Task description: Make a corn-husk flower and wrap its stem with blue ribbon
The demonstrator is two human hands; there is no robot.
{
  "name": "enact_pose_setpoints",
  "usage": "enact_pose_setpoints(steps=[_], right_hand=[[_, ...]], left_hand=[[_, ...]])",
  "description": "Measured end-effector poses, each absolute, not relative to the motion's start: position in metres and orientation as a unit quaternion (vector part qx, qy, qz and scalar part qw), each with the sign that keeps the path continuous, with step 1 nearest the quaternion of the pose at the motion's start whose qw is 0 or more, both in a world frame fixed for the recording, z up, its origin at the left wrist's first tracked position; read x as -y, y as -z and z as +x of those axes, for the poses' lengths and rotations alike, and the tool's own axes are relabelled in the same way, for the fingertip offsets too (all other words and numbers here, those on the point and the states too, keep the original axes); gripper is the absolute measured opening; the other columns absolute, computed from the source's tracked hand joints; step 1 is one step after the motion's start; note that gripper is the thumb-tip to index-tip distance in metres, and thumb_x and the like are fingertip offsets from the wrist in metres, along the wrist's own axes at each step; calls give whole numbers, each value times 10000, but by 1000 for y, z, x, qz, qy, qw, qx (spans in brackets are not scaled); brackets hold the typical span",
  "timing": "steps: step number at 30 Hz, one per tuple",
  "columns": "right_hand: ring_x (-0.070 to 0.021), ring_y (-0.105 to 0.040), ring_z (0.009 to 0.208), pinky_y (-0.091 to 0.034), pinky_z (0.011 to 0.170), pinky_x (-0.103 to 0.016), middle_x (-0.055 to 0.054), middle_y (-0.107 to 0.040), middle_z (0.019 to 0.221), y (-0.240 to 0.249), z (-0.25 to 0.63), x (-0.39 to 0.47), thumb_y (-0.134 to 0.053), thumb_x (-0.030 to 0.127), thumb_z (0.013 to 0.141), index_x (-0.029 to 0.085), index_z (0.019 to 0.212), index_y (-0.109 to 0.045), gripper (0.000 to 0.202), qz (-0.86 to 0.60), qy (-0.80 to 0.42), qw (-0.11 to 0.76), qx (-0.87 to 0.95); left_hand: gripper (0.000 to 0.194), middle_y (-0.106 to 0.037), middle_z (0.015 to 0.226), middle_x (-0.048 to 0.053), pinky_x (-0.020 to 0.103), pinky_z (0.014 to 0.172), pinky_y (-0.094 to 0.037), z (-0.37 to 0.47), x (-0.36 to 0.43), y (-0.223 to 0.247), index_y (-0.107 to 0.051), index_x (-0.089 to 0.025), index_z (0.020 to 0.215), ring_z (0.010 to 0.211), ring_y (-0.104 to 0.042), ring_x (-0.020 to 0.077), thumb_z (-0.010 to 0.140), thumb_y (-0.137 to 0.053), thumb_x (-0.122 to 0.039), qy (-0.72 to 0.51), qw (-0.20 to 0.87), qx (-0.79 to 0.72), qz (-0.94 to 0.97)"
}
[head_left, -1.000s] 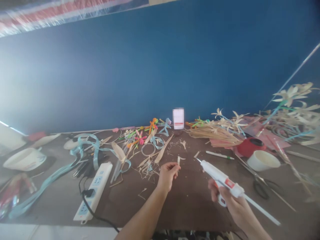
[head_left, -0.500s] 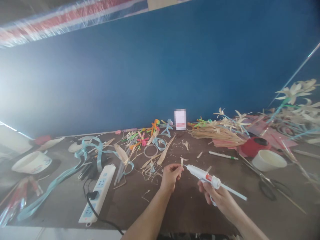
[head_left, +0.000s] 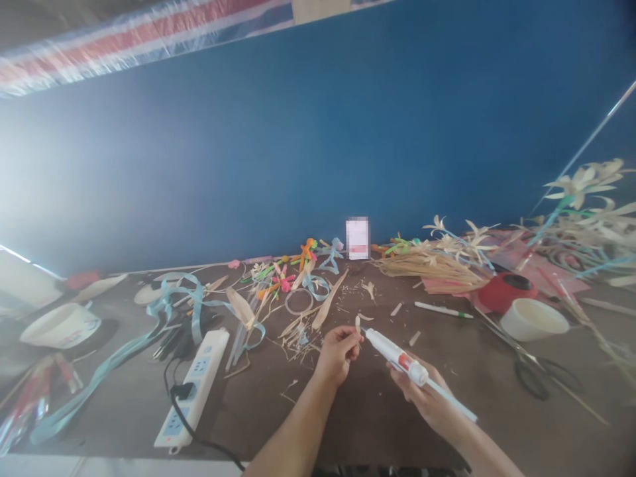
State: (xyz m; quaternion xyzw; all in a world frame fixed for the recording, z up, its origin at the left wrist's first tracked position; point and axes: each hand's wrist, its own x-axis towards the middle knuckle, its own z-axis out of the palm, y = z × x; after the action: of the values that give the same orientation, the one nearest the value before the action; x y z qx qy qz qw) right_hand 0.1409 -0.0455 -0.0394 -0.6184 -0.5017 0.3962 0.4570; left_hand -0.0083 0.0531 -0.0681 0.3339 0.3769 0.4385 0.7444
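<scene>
My left hand (head_left: 340, 351) pinches a small pale dried-leaf flower (head_left: 358, 323) between thumb and fingertips, its petals sticking up and to the right. My right hand (head_left: 422, 391) is wrapped round a white glue gun (head_left: 395, 352) with an orange-red mark on its side. The gun's nozzle points left and meets or nearly meets the flower; whether they touch I cannot tell. Out of the gun's back end runs a long whitish glue stick (head_left: 454, 399). Part of the gun's handle is hidden by my fingers.
A white power strip (head_left: 193, 391) with a black plug lies left, near light-blue ribbon (head_left: 106, 371). Scissors (head_left: 534, 371), a white cup (head_left: 534, 320) and a pen (head_left: 444, 309) are at right. Dried husks (head_left: 330, 301) and pipe-cleaner figures (head_left: 308, 252) lie towards the blue wall.
The glue gun has swung so its back end sits lower and further left, its nozzle close to the flower. My left hand has shifted slightly left with the flower.
</scene>
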Motion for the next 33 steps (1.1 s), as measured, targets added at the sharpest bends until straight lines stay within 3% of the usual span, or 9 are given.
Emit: enact_pose_setpoints(steps=[10, 28, 33], right_hand=[[-126, -460, 510, -384, 453, -212, -7, -541, 579, 38, 139, 44, -506, 536, 681, 163, 694, -564, 378, -611, -375, 439, 541], [-160, -513, 603, -430, 563, -235, -25, -578, 672, 37, 146, 40, -521, 504, 680, 180, 736, -562, 332, -613, -318, 401, 601], [-136, -483, 555, -408, 516, -217, -7, -545, 623, 33, 145, 41, -517, 478, 699, 183, 675, -540, 297, -603, -320, 404, 609]], left_hand=[[169, -585, 642, 35, 172, 396, -209, -14, -54, 69, -592, -111, 699, 421, -437, 38, 590, -664, -217, -418, 769, -349, 334], [223, -567, 604, 34, 179, 409, -183, -13, -53, 63, -618, -100, 688, 424, -404, 35, 562, -701, -263, -412, 774, -369, 309], [223, -559, 597, 29, 180, 406, -170, -14, -53, 61, -617, -96, 664, 425, -394, 32, 554, -703, -270, -408, 775, -369, 310]])
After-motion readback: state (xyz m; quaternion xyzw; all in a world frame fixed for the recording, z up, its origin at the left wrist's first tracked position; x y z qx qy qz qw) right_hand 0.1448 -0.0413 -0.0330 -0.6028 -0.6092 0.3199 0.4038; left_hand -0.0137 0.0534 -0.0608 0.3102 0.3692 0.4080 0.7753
